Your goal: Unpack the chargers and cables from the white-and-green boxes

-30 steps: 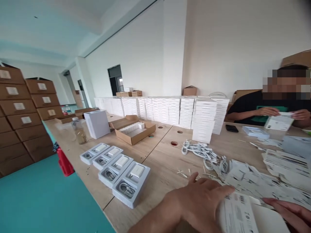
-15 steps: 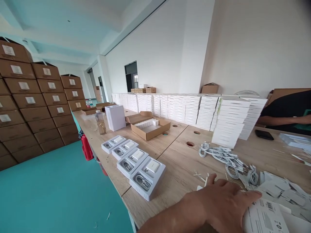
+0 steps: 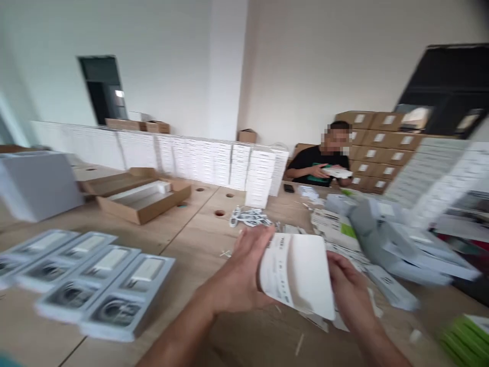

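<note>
Box (image 3: 305,272) was grasped between left fingers (image 3: 255,238) and right fingers (image 3: 339,264) — more in view than a moment earlier, both grips now showing — and seemed steady enough for two-handed work.

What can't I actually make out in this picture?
From the head view:
- White box: its small print is blurred.
- Right hand: some fingertips are hidden behind the white box.
- Leftmost tray: cut off by the left edge.
- Green-striped stack: cut off by the picture's lower right edges.
- Brown cartons: label text too small to read.
</note>
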Demonstrator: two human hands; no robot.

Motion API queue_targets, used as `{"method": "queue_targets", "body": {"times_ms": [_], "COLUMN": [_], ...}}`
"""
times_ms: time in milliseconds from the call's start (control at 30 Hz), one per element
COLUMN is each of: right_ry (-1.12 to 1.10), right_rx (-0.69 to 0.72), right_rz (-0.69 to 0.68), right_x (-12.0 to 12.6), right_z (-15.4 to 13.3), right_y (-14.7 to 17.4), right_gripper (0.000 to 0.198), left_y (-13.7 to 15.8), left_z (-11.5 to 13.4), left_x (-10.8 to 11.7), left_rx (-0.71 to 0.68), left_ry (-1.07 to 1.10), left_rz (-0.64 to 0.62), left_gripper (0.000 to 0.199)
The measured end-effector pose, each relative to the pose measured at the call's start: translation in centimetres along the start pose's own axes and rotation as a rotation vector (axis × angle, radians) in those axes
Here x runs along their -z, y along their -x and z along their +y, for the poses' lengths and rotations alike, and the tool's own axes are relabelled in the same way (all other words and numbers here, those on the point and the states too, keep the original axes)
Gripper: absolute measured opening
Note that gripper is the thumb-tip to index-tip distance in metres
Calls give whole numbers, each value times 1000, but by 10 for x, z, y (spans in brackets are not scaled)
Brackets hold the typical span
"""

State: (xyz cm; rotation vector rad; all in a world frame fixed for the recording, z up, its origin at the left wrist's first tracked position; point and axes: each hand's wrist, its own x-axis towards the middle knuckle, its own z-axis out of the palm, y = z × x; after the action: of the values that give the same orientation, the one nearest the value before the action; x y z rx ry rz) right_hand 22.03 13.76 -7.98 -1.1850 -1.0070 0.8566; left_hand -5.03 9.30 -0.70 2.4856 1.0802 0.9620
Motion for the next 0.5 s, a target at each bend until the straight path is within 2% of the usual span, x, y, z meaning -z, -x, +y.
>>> {"method": "queue_targets", "body": {"times_ms": [200, 333, 500], "right_ry": [-76, -67, 46], "right_rx": [29, 89, 168], "right_rz": [-81, -80, 1], "right_x": [-5, -6, 0], "right_z": [-5, -9, -14], "right_y": [1, 3, -3], "right_gripper": [23, 24, 31], "left_y": [3, 0, -7], "left_z": [6, 7, -8], "left_x": [2, -3, -14], "left_rx": [122, 55, 37], "left_ry": [69, -95, -264], "left_rz": [13, 0, 10], "left_gripper": [123, 116, 100]}}
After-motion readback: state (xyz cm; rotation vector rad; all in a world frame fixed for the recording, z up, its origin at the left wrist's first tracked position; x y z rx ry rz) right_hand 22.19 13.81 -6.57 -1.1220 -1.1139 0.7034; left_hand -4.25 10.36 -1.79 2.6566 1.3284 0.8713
